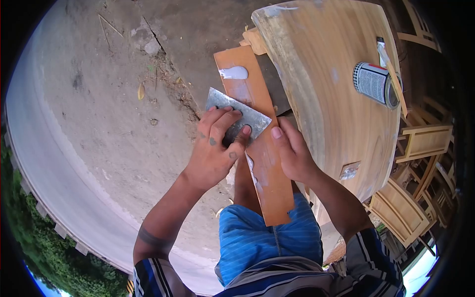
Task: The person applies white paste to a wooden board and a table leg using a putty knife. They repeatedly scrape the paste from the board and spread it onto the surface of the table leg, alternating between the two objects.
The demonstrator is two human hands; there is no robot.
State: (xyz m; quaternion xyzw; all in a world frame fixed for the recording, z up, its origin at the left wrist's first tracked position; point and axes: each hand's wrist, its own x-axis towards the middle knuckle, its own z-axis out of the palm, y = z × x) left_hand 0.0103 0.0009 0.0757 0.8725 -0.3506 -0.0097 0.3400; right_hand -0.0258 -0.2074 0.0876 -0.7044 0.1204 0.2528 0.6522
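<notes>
My left hand (210,151) is closed on a flat grey metal scraper (256,118), thumb on the near side and fingers along its upper edge. The scraper lies slantwise across a long orange-brown board (274,195). Gripped at its right edge by my right hand (295,152), the board slopes from the slab side down over my lap. A thick dab of whitish putty (234,73) sits near the board's far end. Thin smears and another ridge of putty (252,168) mark its middle and left edge.
A large pale wooden slab (316,54) stands to the right. On it are a metal can (371,81) lying near a wooden stick (396,84), and a small smeared square (350,170). Wooden furniture frames (403,210) crowd the far right. Cracked concrete ground (109,104) spreads left.
</notes>
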